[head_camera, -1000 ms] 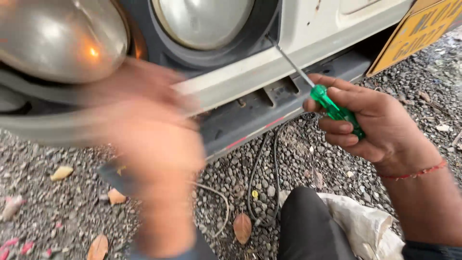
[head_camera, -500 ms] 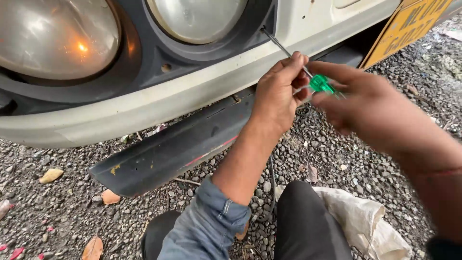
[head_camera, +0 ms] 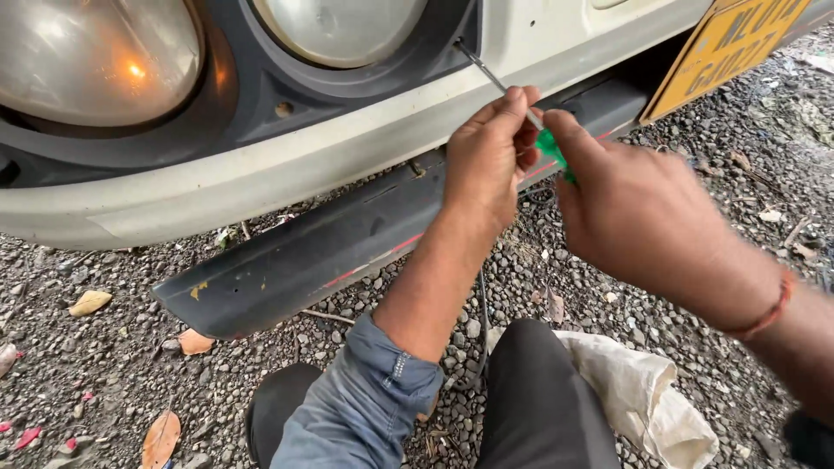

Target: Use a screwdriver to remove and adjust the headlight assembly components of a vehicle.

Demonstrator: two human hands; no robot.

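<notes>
Two hands hold one screwdriver [head_camera: 499, 82]. Its tip sits by the lamp frame [head_camera: 434, 52] on the car. Left hand [head_camera: 488, 152] pinches the thin shaft. Right hand [head_camera: 638, 217] grips the green handle. I think a screw is being turned; keep the tip straight.

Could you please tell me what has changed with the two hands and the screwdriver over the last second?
The left hand, a blur low at the left a second ago, has come up and across to pinch the shaft of the green-handled screwdriver. The right hand still grips the handle and has shifted a little. The tip stays at the dark headlamp surround; the black bumper strip still lies on the gravel.
</notes>
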